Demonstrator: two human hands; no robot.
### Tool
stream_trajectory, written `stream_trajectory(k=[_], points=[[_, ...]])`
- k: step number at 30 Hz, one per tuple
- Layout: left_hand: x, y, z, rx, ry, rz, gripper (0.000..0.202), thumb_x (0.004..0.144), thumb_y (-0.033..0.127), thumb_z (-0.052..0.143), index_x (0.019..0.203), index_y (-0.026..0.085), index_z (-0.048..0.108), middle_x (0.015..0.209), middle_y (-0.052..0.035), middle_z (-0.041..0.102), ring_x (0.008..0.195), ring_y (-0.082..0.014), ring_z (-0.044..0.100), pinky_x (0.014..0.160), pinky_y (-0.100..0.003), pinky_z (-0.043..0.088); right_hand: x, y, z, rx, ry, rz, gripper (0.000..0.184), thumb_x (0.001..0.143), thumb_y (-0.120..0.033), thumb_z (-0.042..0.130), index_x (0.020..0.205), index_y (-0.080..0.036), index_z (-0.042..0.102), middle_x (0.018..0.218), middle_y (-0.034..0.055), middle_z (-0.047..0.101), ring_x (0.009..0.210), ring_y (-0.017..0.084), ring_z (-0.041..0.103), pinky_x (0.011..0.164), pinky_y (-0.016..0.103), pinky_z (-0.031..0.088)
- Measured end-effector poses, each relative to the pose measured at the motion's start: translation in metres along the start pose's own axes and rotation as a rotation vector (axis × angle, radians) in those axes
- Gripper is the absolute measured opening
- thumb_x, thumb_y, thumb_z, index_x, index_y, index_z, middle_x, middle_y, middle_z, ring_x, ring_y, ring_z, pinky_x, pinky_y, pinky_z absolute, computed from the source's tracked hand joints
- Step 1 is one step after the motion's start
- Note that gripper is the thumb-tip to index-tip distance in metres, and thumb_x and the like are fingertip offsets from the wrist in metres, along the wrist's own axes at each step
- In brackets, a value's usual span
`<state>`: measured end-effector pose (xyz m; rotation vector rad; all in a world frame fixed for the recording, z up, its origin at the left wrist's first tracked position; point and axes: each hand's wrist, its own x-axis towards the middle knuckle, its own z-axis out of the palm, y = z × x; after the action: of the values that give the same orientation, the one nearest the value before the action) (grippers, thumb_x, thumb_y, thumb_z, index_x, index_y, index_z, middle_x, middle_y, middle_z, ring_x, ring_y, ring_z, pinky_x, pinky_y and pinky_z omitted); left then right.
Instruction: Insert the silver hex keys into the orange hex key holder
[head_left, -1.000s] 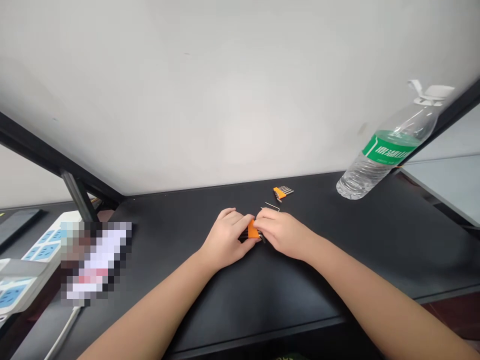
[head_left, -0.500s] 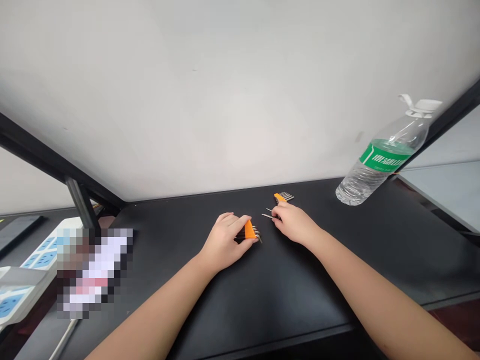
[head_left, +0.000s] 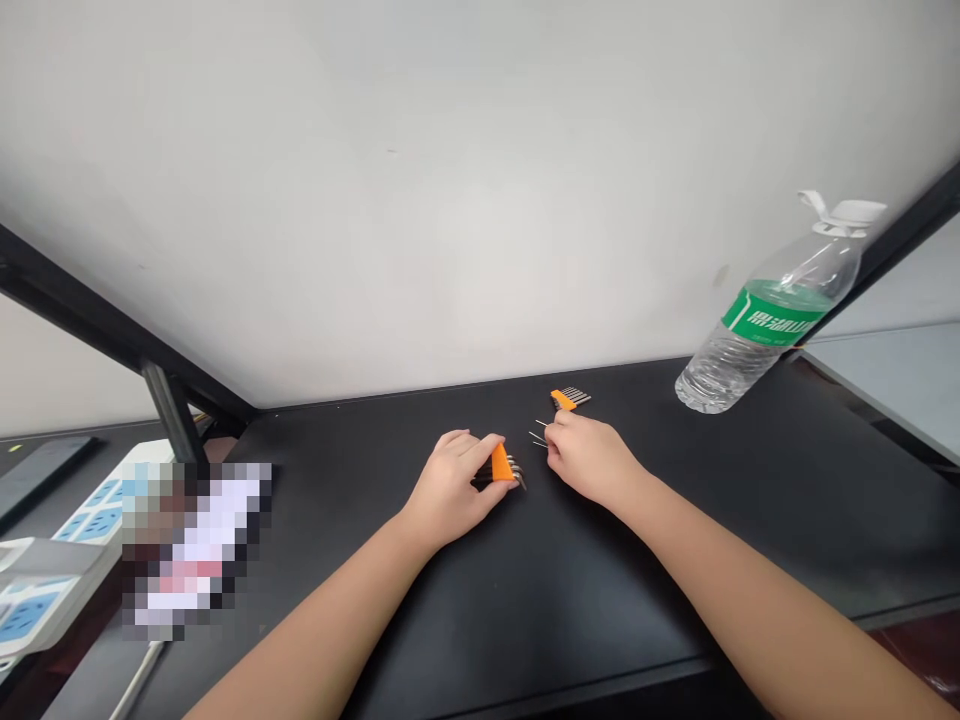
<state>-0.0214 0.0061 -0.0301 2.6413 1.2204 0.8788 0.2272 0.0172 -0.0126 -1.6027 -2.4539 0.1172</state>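
On the black tabletop, my left hand grips an orange hex key holder between thumb and fingers. Several bent metal hex key ends stick out of its right side; the rest is under my palm. To the right, my right hand is closed, pinching thin metal hex keys whose slim ends point left from the fingertips. Their other ends are hidden by the hand. Just behind my right hand lies a second orange holder with several silver rods fanning out to the right.
A large clear water bottle with a green label stands at the back right. On the left are a blurred-out phone-like object, a white cable and a white power strip. A white wall rises behind the table.
My right hand has shifted slightly, and the thin hex keys in its fingers now sit more spread apart. My left hand keeps its hold on the orange holder.
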Motion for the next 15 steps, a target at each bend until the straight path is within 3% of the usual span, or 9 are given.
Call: stream_trajectory(k=[6, 10, 15], points=[[0.0009, 0.0011, -0.0018, -0.003, 0.007, -0.005, 0.045, 0.091, 0.039, 0.074, 0.130, 0.023, 0.059, 0.095, -0.0023, 0.074, 0.087, -0.0207, 0.070, 0.114, -0.052, 0.045, -0.0037, -0.0028, -0.0075, 0.283, 0.031, -0.008, 0.017, 0.086, -0.007, 0.057, 0.076, -0.020, 0.051, 0.076, -0.0011, 0.058, 0.066, 0.014, 0.052, 0.060, 0.027, 0.034], [0.0022, 0.0018, -0.0037, -0.002, -0.022, -0.020, 0.041, 0.092, 0.039, 0.072, 0.128, 0.024, 0.060, 0.096, -0.0019, 0.075, 0.087, -0.0203, 0.071, 0.114, -0.052, 0.045, -0.0072, -0.0049, -0.0096, 0.483, 0.024, -0.167, 0.019, 0.088, -0.004, 0.053, 0.092, -0.021, 0.060, 0.082, -0.0019, 0.058, 0.071, 0.013, 0.053, 0.066, 0.026, 0.040], [0.0014, 0.0012, -0.0035, -0.003, -0.003, 0.005, 0.042, 0.092, 0.037, 0.073, 0.129, 0.024, 0.059, 0.093, -0.0012, 0.075, 0.085, -0.0205, 0.071, 0.112, -0.051, 0.047, -0.0103, -0.0067, -0.0089, 0.522, 0.053, -0.266, 0.027, 0.094, -0.005, 0.050, 0.103, -0.022, 0.070, 0.086, 0.0008, 0.057, 0.072, 0.013, 0.053, 0.067, 0.028, 0.042]])
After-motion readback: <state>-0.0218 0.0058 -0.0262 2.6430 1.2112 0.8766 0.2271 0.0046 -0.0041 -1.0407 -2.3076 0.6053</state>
